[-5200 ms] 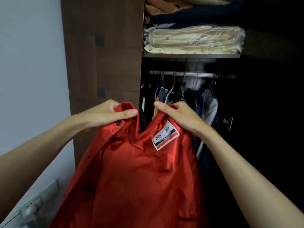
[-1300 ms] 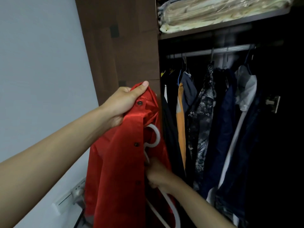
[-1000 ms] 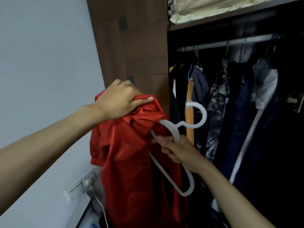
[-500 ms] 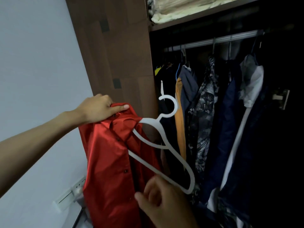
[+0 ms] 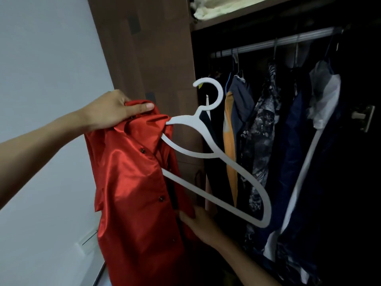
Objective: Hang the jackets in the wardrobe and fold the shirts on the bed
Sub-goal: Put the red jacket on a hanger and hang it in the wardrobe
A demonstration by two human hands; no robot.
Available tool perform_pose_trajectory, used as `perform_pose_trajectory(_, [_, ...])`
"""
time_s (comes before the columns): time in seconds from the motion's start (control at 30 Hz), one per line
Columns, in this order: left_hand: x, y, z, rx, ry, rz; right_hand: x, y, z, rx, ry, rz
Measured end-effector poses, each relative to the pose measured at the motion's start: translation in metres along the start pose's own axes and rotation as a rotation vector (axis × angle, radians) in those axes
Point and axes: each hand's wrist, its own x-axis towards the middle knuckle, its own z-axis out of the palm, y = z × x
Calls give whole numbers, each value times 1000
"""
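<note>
The open wardrobe (image 5: 148, 58) holds a row of garments (image 5: 259, 141) on a metal rail (image 5: 274, 41), with bagged bedding (image 5: 208, 11) on the shelf above. In front of its side panel, the left hand (image 5: 111, 110) pinches the red jacket (image 5: 132, 182) at the collar. A white hanger (image 5: 214, 153) has one end tucked inside the jacket. The right hand (image 5: 202, 226), blurred, touches the jacket's front edge; its fingers' grip cannot be told.

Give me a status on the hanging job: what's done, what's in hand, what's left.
Done: several garments already hang on the wardrobe rail. In hand: the left hand grips the red jacket at the collar; one end of the white hanger is tucked inside, the other sticks out. The right hand is at the jacket's front edge. Left: seat the hanger and hook it on the rail. No bed or shirts in view.
</note>
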Motion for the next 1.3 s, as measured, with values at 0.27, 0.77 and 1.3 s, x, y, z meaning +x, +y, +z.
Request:
perform_pose_trajectory(0.27, [-20, -68, -30, 106, -10, -143, 15, -38, -108, 112, 220, 85])
perform_pose_trajectory(0.77, [-10, -61, 37, 11, 64, -158, 28, -186, -141, -71, 84, -118])
perform_pose_trajectory(1.3, [19, 13, 121, -103, -47, -238, 41, -169, -109, -205, 353, -210])
